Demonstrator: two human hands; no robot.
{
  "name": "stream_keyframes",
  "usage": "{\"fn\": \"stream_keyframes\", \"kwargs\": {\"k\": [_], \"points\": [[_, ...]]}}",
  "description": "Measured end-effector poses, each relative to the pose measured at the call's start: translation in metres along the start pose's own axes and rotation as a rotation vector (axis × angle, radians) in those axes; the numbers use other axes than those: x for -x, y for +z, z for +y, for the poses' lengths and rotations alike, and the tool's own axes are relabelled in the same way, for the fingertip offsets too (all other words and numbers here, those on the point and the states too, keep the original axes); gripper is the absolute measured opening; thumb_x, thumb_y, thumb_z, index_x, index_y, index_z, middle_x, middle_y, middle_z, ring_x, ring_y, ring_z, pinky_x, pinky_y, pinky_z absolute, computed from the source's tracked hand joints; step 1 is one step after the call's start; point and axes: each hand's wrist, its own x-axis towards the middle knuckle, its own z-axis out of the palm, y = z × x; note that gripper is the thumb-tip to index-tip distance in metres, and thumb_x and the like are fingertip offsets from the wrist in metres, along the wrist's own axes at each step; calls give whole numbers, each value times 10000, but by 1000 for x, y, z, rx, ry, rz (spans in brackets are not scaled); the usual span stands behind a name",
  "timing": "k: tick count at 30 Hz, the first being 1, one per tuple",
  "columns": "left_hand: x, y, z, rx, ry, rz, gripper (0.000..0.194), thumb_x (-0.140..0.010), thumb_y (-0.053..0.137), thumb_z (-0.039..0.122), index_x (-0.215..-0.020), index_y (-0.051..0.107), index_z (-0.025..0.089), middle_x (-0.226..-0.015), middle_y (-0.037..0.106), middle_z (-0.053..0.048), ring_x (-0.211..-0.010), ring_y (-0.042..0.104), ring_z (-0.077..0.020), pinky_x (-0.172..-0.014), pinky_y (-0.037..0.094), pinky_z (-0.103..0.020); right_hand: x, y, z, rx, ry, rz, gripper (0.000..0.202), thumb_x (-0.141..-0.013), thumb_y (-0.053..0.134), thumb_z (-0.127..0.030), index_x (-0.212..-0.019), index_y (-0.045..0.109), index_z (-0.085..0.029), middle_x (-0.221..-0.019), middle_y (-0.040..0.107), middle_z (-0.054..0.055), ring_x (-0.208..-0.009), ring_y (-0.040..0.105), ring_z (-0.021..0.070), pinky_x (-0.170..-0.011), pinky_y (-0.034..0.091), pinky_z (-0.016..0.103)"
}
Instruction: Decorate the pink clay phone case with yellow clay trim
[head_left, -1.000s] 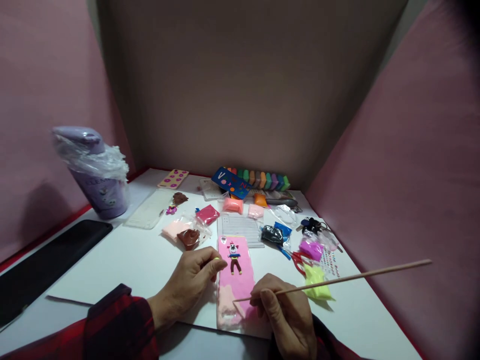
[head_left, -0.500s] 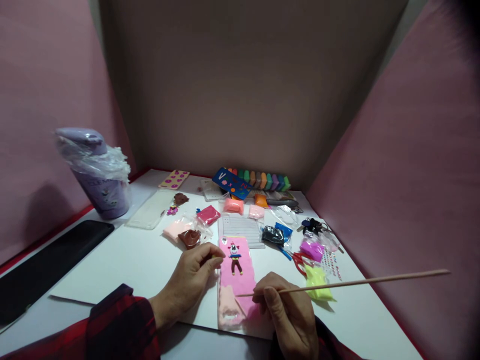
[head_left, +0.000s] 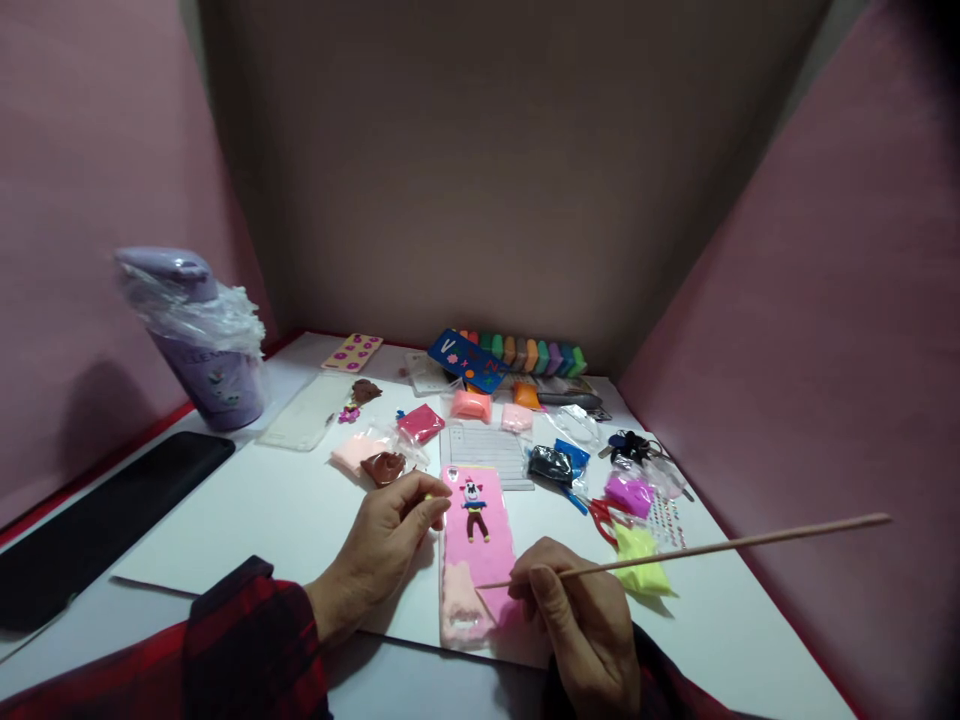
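Since the case (head_left: 489, 558) lies flat at six o'clock, both sides are reachable — your right hand (head_left: 583, 622) grips the stick (head_left: 712, 549) near its tip, seemingly for fine control, while your left hand (head_left: 388, 538) pinches a yellow bit (head_left: 430, 497) by the case's ten o'clock edge.

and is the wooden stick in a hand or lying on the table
In hand: the right hand grips the wooden stick near its tip, which points across the pink case.
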Motion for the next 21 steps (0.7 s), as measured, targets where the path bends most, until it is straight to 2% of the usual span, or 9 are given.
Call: {"fn": "stream_keyframes", "kwargs": {"k": [3,6,9,11,14,16,19,21], "points": [[-1,0,1,-16,15,14,233,-851,487,352,-708,531,174,-619,514,24,-538,445,-90,-513,369,-219,-1,0,0,-22,-17,13,306,-935,388,-283,-748,597,-159,-647,574,39,-563,502,128,-518,373,256],[-2,2,-4,50,-59,12,196,-873,428,366,-841,512,191,-658,517,27,-479,417,-87,-423,329,-210,-2,0,-2,-38,-34,23,297,-934,392,-273,-756,599,-156,-651,578,42,-563,502,129,-513,377,256],[0,4,-10,71,-42,1,189,-884,400,335,-980,499,205,-731,529,18,-520,433,-91,-447,345,-209,-1,2,-1,-45,-46,31,274,-931,404,-260,-777,603,-154,-657,586,45,-559,507,129,-506,384,253],[2,2,-9,66,-40,-4,174,-883,377,291,-976,499,209,-720,501,26,-539,428,-92,-481,355,-210,1,3,0,-35,-85,40,271,-934,397,-254,-793,605,-155,-658,592,47,-562,522,131,-506,392,251],[-1,-6,11,-47,-36,-50,148,-854,392,242,-887,530,203,-647,450,39,-539,426,-99,-492,338,-212,3,4,5,31,-206,85,286,-938,380,-259,-794,607,-164,-657,604,51,-594,557,142,-508,400,248],[-12,-12,35,-219,62,-38,177,-855,403,270,-860,564,198,-640,489,26,-554,444,-114,-491,322,-220,1,5,9,53,-324,84,320,-945,361,-289,-779,609,-174,-625,603,39,-568,564,133,-494,397,239],[-50,-22,70,-500,264,25,240,-874,375,298,-872,594,199,-686,580,6,-618,516,-138,-538,360,-228,-7,7,15,37,-465,35,393,-959,316,-353,-758,607,-182,-555,593,22,-514,571,117,-471,410,217],[-87,-25,84,-865,362,74,244,-878,380,268,-902,612,196,-784,633,-15,-695,561,-144,-599,386,-234,-13,7,18,60,-533,-26,473,-967,270,-401,-707,607,-194,-506,581,17,-489,575,112,-447,410,204]]}}
